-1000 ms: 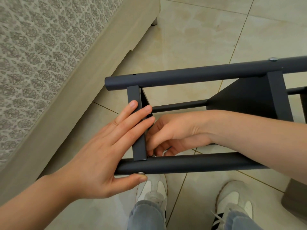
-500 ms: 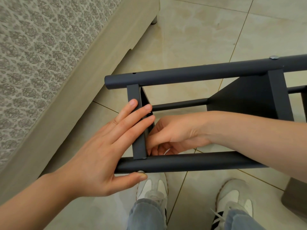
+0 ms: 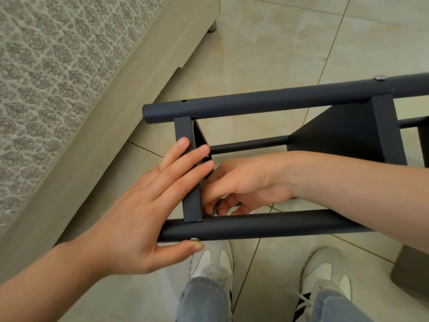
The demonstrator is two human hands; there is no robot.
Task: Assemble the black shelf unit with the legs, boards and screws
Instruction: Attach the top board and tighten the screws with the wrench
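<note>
The black shelf unit lies on its side above the tiled floor. Its near leg (image 3: 267, 225) and far leg (image 3: 255, 103) run left to right, joined by the end board (image 3: 185, 129) and a second board (image 3: 336, 135). My left hand (image 3: 139, 205) lies flat on the end board's outer face, its thumb beside a screw head (image 3: 194, 239) in the near leg. My right hand (image 3: 241, 182) reaches inside the frame, fingers curled at the corner where the end board meets the near leg. Whatever the fingertips pinch is hidden. A second screw (image 3: 379, 77) sits in the far leg; a hole (image 3: 184, 100) near its left end is open.
A bed with a patterned cover (image 3: 46, 66) and a beige wooden side rail (image 3: 116, 108) runs along the left. My two white shoes (image 3: 211, 263) (image 3: 325, 275) stand on the tiles under the frame. A dark object (image 3: 411, 270) sits at the right edge.
The fingers of my right hand have shifted slightly at the inner corner. My left hand and the frame have hardly moved.
</note>
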